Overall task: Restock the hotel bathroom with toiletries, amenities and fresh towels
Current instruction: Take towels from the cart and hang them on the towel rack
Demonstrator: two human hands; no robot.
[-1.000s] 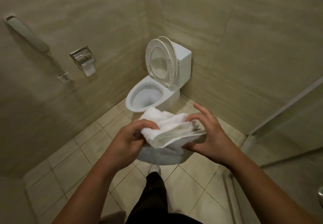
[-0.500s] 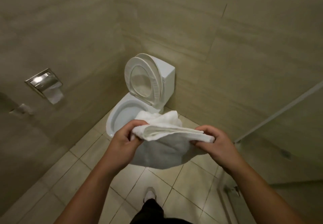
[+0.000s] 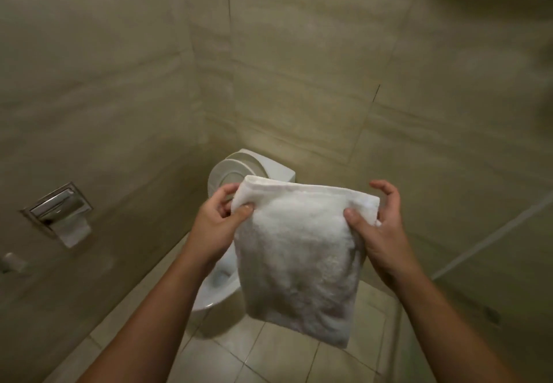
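- White terry-cloth towel [image 3: 299, 251]: hangs between my two hands as one flat folded panel, top edge level, lower end free in the air.
- Left hand [image 3: 221, 218]: pinches the towel's top left corner, thumb in front, fingers curled behind.
- Right hand [image 3: 377, 227]: thumb presses the front of the top right corner. The fingers curl behind it, and the upper ones look lifted off the cloth.
- Change: half a second ago the towel lay bunched in thick layers across both hands. Now it is shaken out and hangs smooth.
- Reading: I judge the fold is being squared up. The towel is neat enough to fold again or place, but it is not yet set down anywhere.
- White ceramic toilet [image 3: 218, 287], lid up: beyond and below my hands, mostly hidden behind the towel.
- Chrome recessed paper holder [image 3: 58, 210]: on the wall, well out to the left of my left hand.
- No towel rail or shelf in sight from here.
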